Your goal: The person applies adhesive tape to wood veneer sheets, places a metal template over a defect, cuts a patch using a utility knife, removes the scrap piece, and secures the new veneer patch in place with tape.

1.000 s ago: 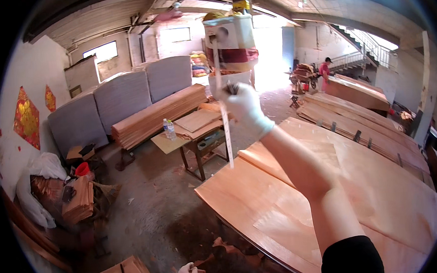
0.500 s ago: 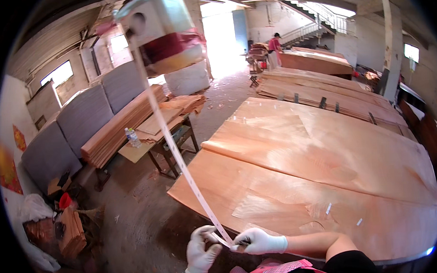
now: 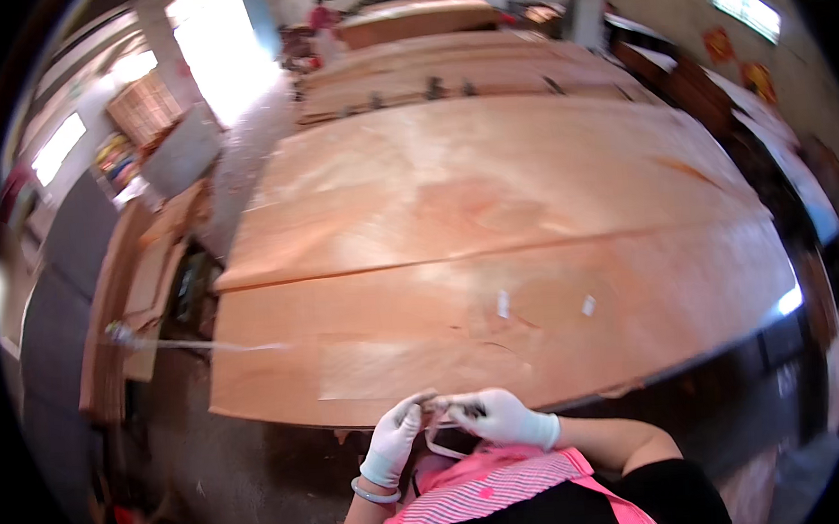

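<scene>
Both my hands wear white gloves with darkened fingertips and meet at the near edge of a large stack of reddish-brown wood veneer sheets [image 3: 280, 312]. My left hand [image 3: 395, 442], a pale bracelet at its wrist, is closed in a pinch. Against it, my right hand [image 3: 508, 417] also pinches. Between them a narrow white paper tape [image 3: 434, 443] hangs in a bent loop over my pink apron. Fingers hide the tape's ends. On the top veneer lie two short white tape pieces [image 3: 503, 304], near a rectangular veneer patch [image 3: 377, 364] and a small dark curved mark.
A blurred pale strip [image 3: 196, 345] stretches across the left aisle to the veneer's edge. Further left are a low bench with stacked boards [image 3: 118, 306] and grey panels [image 3: 59, 271]. More veneer stacks [image 3: 542, 61] and a person in red [image 3: 323, 20] are behind.
My view has swung left to right, bringing the veneer stack to the middle. The long tape that rose from my hands no longer stretches upward; my hands have come together.
</scene>
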`<state>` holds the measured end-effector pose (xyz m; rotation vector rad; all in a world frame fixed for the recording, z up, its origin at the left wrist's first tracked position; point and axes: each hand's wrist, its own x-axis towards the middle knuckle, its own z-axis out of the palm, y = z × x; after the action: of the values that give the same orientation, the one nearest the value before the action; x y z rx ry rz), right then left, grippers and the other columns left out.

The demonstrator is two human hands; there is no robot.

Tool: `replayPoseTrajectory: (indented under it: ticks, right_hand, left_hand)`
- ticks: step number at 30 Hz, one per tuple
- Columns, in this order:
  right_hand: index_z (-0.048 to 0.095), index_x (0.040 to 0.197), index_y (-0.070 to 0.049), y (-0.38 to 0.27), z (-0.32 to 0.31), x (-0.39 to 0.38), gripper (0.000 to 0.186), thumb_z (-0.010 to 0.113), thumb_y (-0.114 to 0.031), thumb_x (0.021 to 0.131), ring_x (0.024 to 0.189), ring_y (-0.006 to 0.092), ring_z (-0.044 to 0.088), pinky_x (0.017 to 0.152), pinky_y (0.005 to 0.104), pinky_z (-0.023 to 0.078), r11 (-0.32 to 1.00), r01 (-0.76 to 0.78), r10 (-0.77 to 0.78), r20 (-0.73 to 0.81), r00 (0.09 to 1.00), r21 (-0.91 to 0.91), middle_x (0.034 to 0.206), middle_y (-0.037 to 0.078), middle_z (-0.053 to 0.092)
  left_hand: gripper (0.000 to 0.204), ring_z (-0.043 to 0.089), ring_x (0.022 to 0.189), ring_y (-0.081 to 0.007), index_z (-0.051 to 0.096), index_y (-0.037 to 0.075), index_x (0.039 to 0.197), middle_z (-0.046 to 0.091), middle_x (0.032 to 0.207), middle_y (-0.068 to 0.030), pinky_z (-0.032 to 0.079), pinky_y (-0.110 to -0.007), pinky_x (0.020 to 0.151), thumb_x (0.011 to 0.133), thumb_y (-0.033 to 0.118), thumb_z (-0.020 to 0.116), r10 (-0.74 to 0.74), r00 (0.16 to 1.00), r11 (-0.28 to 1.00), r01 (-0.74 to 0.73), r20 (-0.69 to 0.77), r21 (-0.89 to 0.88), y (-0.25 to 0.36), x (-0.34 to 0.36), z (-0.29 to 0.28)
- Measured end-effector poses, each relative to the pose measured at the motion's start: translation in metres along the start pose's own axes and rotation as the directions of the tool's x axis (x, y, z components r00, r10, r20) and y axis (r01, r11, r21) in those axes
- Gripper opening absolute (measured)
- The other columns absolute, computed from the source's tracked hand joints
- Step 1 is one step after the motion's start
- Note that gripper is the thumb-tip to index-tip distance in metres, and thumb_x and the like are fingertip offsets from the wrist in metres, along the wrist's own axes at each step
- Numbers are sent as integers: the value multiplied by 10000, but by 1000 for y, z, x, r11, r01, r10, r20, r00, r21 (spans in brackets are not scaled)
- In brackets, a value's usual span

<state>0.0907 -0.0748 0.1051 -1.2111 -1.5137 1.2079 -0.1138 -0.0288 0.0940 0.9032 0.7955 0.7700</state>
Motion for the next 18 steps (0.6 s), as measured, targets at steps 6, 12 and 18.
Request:
replayPoseTrajectory:
  ticks: [6,12,18]
  right_hand:
    - [659,1244,-25,30,-88,-44,336,606,-206,966,655,132,582,626,294,469,926,-373,376,-221,900,59,710,35,606]
    - [648,1218,-24,91,-156,-86,351,599,-176,906,915,390,666,784,444,530,857,-395,225,-447,866,-332,1001,234,689]
    - [648,1225,-32,125,-210,-93,352,579,-185,916,981,375,661,844,429,525,834,-521,383,-491,783,-182,1062,221,689]
  left_hand:
    - [246,669,852,-135,674,-83,1079,714,936,-94,537,-273,794,978,136,627,-298,946,913,244,128,327,-29,43,69]
    - [189,603,603,-99,642,-50,1035,607,710,-38,499,-239,542,994,123,578,-444,883,825,338,150,453,-59,91,130]
    - [202,501,440,-98,656,-11,1026,558,613,-20,400,-244,409,996,176,585,-426,905,866,410,-8,286,-112,160,167]
